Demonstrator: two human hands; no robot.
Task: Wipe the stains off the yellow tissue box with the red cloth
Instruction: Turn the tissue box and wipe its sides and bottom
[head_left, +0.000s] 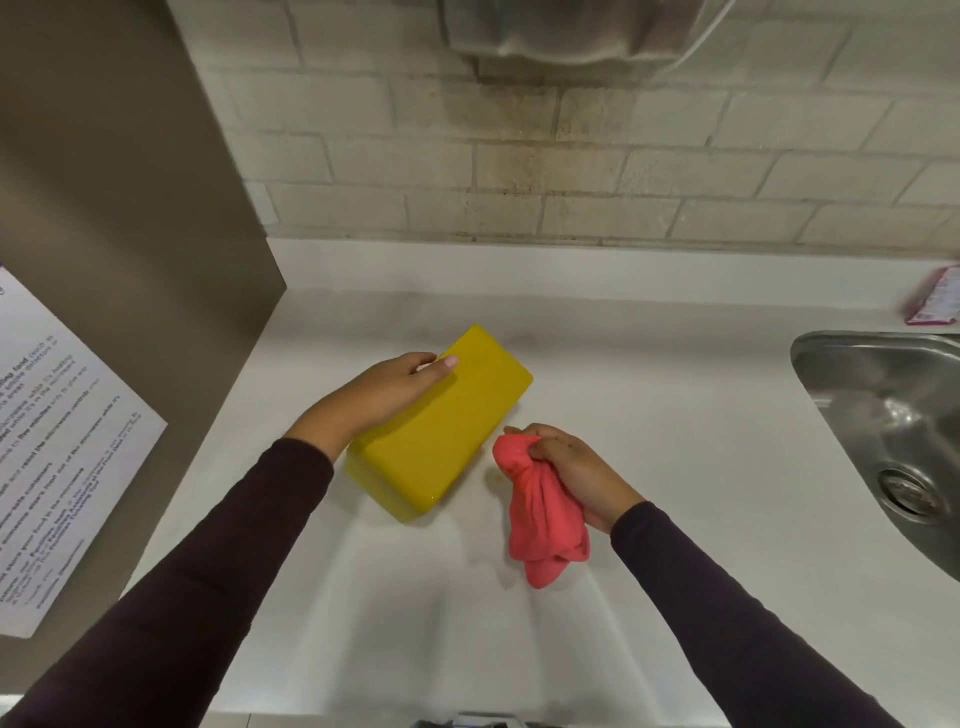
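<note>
The yellow tissue box (447, 426) lies slantwise on the white counter (649, 415), its long side running from near left to far right. My left hand (384, 389) grips its left long edge, thumb on the top face. The red cloth (535, 514) is bunched up in my right hand (571, 467), just right of the box's near end and apart from it; its loose end hangs down toward the counter. A faint yellowish mark shows on the counter between box and cloth.
A steel sink (893, 441) is set into the counter at the right. A pink packet (935, 299) lies at the far right by the tiled wall. A grey appliance side with a printed notice (57, 441) stands at the left.
</note>
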